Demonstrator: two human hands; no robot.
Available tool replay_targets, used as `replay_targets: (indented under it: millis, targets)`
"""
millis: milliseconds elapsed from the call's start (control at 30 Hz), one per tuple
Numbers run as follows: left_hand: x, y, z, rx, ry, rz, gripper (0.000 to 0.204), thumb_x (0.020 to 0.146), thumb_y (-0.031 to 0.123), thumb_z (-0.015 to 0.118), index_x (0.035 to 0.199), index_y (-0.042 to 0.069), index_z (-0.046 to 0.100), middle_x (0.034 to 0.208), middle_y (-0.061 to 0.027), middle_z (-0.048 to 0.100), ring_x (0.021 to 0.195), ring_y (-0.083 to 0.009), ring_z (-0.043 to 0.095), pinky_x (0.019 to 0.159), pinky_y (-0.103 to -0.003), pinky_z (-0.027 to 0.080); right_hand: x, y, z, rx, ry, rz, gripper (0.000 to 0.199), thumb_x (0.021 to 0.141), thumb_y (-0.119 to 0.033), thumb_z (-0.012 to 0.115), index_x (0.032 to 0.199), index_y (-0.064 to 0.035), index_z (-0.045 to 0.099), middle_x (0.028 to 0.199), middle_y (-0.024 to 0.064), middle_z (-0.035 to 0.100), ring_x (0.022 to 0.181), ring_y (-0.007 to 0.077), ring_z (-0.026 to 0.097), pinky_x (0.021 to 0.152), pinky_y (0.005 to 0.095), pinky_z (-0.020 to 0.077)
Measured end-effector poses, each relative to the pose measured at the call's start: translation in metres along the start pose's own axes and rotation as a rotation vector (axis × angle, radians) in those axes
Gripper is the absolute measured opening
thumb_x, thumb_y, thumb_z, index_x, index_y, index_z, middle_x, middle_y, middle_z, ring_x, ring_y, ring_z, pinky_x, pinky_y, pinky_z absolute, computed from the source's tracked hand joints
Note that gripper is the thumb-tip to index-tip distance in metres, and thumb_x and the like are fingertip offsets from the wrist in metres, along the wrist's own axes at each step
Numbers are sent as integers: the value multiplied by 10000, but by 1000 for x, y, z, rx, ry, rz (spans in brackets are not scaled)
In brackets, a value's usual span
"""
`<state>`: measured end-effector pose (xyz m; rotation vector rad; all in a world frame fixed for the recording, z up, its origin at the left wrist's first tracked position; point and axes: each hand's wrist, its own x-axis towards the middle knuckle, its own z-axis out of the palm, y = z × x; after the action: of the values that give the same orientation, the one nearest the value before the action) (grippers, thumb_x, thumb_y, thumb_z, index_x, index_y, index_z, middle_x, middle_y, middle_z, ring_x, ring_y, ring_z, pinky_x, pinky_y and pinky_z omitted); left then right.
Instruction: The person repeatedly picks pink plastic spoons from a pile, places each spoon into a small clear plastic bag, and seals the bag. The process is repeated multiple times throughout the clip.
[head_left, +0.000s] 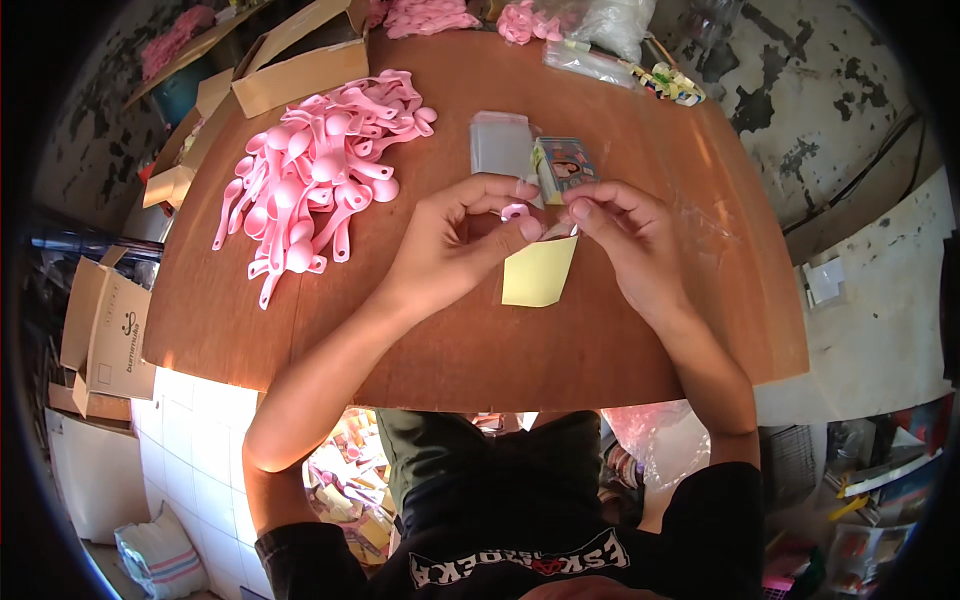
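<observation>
My left hand (455,235) is closed round a pink plastic spoon (514,211); only its holed handle end shows between thumb and fingers. Thumb and forefinger of my right hand (630,235) pinch what looks like the edge of a clear plastic bag (560,228). A pale yellow paper piece (538,272) sits just below both hands; I cannot tell whether it is inside the plastic. Beyond my fingers lie a stack of clear plastic bags (498,145) and a small printed box (565,165). A heap of pink spoons (320,165) covers the table's left side.
The brown wooden table (400,350) curves round in front of me. An open cardboard box (300,60) stands at its far left. More pink spoons (430,15) and plastic packaging (610,35) lie along the far edge. Another carton (115,325) is on the left.
</observation>
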<state>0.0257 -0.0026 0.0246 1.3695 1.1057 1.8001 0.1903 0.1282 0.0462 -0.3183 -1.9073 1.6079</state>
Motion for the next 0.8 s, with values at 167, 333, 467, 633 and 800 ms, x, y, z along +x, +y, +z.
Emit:
replay_targets:
  millis: [167,333,467,633,800]
  targets:
    - [2,-2,-3,-17,14,-136,239,991,115,571,1186,-18,609,1049,-82,699,943,-107,649,787,-276,569,-2,8,-2,36,56,-11,185,930,-75,658,1090,18,658,939,41,672,867,92,633,799,249,523]
    - [3,-7,-4,8,20,-156,257,999,127,558,1210,-9,614,1070,-87,699,956,-125,658,770,-286,586,-3,15,-3,178,89,-53,142,918,-39,659,1048,13,680,934,49,677,873,100,637,806,249,526]
    - [3,-6,-6,-84,-25,-128,249,1000,119,551,1202,-6,623,1095,-103,692,965,-154,670,784,-298,595,-2,18,-15,120,18,-114,116,917,-7,642,1020,14,691,958,54,682,885,109,642,807,253,530]
    - [0,-10,-15,-87,-102,-68,216,1000,72,525,1159,-8,646,1115,-122,680,978,-175,673,784,-307,596,-3,15,-21,85,-92,-179,129,904,45,615,996,26,705,974,71,683,896,121,644,812,257,528]
    - [2,-7,-16,-176,-129,-114,206,987,32,491,1100,-20,655,1061,-112,680,941,-180,673,776,-313,585,-5,16,-23,50,-108,-184,148,903,62,598,1001,35,705,1000,85,676,907,126,641,819,255,522]
